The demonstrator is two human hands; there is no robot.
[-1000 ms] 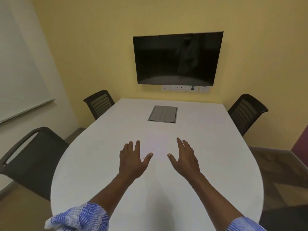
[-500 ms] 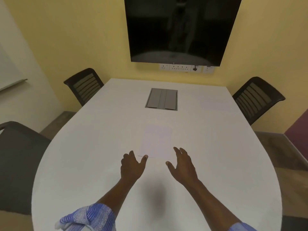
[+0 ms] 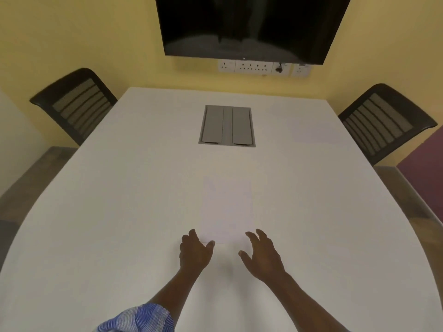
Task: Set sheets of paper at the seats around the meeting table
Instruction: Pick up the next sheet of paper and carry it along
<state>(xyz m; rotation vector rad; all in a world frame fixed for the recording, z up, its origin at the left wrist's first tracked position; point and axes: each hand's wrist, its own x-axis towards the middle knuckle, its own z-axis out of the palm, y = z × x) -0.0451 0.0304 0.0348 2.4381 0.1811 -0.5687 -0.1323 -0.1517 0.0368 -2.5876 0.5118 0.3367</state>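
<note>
Sleeve: a blue-and-white sleeve (image 3: 141,318) covered the left forearm at the near edge.
Left hand (image 3: 194,254): palm down, fingers loosely curled, thumb tip touching the sheet's near left corner.
Right hand (image 3: 262,255): palm down, fingers spread, just beside the sheet's near right corner; contact could not be told.
Sheet (image 3: 227,209): lay flat mid-table, beyond both hands.
Second sheet (image 3: 311,131): faint, by the right chair (image 3: 386,123).
Table (image 3: 107,212): white, rounded; closed grey hatch (image 3: 227,125), contents hidden.
Room: left chair (image 3: 75,104), dark screen (image 3: 251,27), sockets (image 3: 254,67), yellow wall (image 3: 84,32).
</note>
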